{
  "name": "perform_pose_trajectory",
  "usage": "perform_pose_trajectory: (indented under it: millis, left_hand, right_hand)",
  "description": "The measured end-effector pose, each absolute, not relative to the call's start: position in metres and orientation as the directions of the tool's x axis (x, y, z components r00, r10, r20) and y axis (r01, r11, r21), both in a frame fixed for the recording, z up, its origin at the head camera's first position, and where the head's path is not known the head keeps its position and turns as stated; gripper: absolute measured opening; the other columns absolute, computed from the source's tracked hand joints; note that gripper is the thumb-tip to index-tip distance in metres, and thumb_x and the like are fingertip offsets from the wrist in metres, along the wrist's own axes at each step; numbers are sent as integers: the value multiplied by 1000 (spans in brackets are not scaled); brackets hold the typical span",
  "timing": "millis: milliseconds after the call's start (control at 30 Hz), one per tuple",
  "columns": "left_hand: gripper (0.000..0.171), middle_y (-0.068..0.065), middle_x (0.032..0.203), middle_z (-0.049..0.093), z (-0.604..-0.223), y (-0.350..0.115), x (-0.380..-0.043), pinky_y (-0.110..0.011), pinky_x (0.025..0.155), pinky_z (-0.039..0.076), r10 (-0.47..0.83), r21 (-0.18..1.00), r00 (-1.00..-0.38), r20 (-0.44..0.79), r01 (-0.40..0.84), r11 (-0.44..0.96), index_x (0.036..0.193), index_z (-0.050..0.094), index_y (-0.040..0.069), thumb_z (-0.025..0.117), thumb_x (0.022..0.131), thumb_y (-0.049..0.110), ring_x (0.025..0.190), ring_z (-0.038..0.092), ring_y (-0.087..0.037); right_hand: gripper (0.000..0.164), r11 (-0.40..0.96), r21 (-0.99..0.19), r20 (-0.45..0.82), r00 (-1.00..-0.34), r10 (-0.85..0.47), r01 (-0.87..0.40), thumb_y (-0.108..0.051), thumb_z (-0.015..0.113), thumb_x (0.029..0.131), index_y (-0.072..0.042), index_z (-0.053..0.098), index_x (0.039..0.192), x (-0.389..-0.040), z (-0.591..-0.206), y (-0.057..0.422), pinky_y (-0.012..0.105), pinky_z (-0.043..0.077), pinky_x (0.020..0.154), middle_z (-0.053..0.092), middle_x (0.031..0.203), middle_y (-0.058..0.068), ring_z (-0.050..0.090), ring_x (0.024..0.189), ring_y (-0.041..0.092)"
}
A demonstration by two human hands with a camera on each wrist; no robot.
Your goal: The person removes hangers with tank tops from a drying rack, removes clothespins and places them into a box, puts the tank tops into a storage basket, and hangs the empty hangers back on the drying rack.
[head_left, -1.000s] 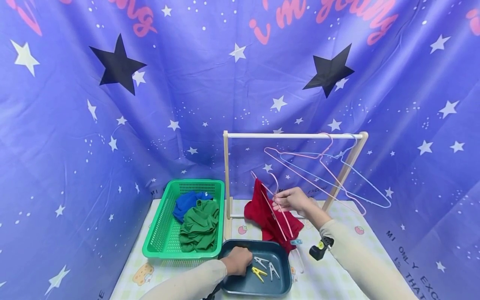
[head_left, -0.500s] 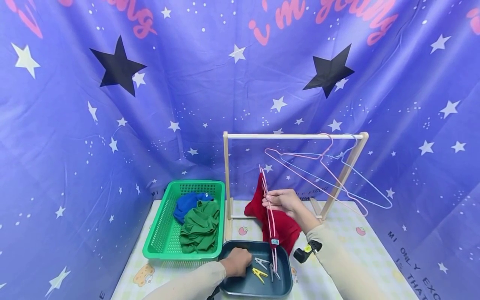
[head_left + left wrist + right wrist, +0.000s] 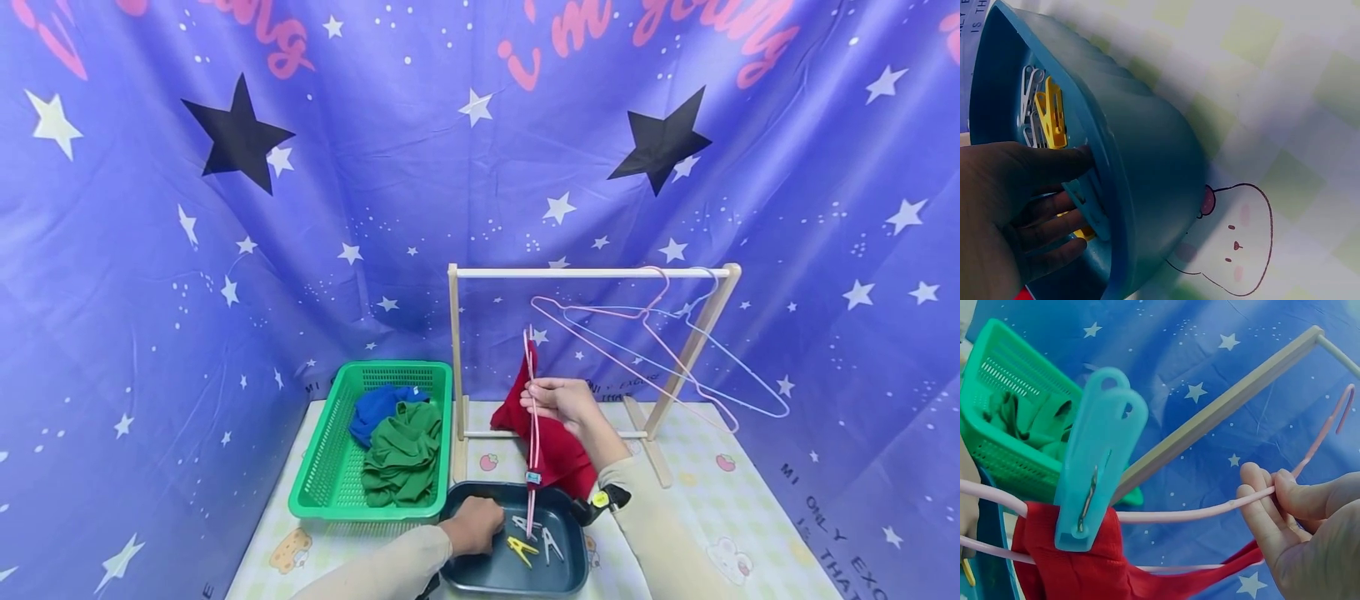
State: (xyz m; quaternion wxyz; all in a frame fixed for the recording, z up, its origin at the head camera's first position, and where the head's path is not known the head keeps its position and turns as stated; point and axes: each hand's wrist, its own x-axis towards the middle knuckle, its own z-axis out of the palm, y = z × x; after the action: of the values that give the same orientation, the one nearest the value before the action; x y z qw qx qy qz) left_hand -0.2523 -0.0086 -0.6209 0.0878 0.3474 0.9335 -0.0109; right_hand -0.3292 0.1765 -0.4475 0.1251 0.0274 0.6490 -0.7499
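Observation:
My right hand [image 3: 562,402] pinches a pink hanger [image 3: 1172,517] between thumb and fingers, just below its hook. A red garment [image 3: 555,454] hangs on this hanger, clipped by a light-blue clothespin [image 3: 1100,465]. In the head view the hanger appears edge-on, its lower end over the dark blue tray [image 3: 573,575]. Inside that tray, my left hand [image 3: 474,523] holds another blue clothespin [image 3: 1092,209] between thumb and fingers, by the tray's side wall. Beside the hand lie a yellow clothespin [image 3: 519,548] and grey-white clothespins [image 3: 551,543]. More yellow shows beneath the fingers in the left wrist view.
A green basket [image 3: 311,483] with blue cloth [image 3: 375,410] and green cloth [image 3: 405,454] stands left of the tray. Behind is a wooden rack [image 3: 455,350], with a pink hanger [image 3: 600,350] and a blue hanger [image 3: 750,379] on its bar. A star-patterned curtain [image 3: 405,167] surrounds the table.
My right hand has moved slightly left, and the hanger with the red garment has turned edge-on, its lower end swinging left over the tray. My left hand has stayed in the tray.

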Motion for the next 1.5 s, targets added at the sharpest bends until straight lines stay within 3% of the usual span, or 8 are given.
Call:
perform_pose_trajectory:
  millis: [233,500,767,900,1033,1167,1267,1500]
  left_hand:
    - [57,12,50,25,-623,-9,-252,-21,48,24,648,66,-743,-166,647,759,54,39,20,92,72,27,50,28,-6]
    - [22,16,64,58,-617,-16,-253,-17,53,39,648,164,-743,-167,627,762,76,72,22,93,71,26,57,47,1]
    - [12,11,82,72,-584,-32,-257,-18,63,47,650,301,-760,8,622,723,93,79,18,83,84,24,72,60,2]
    - [19,8,91,74,-566,-41,-263,-20,70,52,611,399,-784,114,599,694,107,76,16,78,90,22,82,66,-2]
    - [38,1,105,75,-543,-49,-262,-23,74,56,588,427,-769,251,633,646,130,66,16,75,93,21,91,70,-9]
    - [52,-2,125,71,-522,-53,-257,-26,77,59,595,375,-708,379,706,601,143,56,19,74,94,21,98,72,-12]
    - [55,-2,135,66,-510,-52,-254,-27,85,59,643,264,-616,454,783,563,145,55,20,75,93,19,108,70,-13]
    - [50,-2,126,68,-495,-43,-257,-27,103,52,780,-37,-329,531,912,410,133,63,18,79,87,7,121,65,-16]
  right_hand:
    - [44,-150,-960,-224,-969,-107,238,7,57,99,22,45,138,-329,-450,177,27,62,73,76,84,5,75,74,11]
    - [43,-191,-954,-214,-972,-94,229,7,60,97,22,48,136,-329,-451,175,29,62,74,77,85,6,76,75,13]
    - [42,-199,-951,-222,-971,-91,236,7,60,98,22,49,136,-331,-454,170,29,62,73,77,89,10,76,75,14]
    - [44,-205,-948,-226,-968,-104,244,6,59,98,23,46,137,-329,-453,169,28,62,73,77,86,8,76,75,13]
    - [44,-187,-951,-230,-968,-102,246,6,59,98,22,47,137,-329,-453,169,27,62,72,77,87,8,75,75,12]
    - [42,-168,-955,-227,-967,-112,244,6,59,98,22,48,136,-329,-451,169,28,62,73,78,95,16,76,76,13]
    - [42,-155,-959,-221,-969,-114,237,7,58,98,22,48,136,-330,-450,170,28,62,73,77,100,21,76,75,13]
    - [40,-146,-961,-219,-969,-118,235,8,58,98,22,50,134,-332,-450,170,29,62,73,78,91,13,76,75,14]
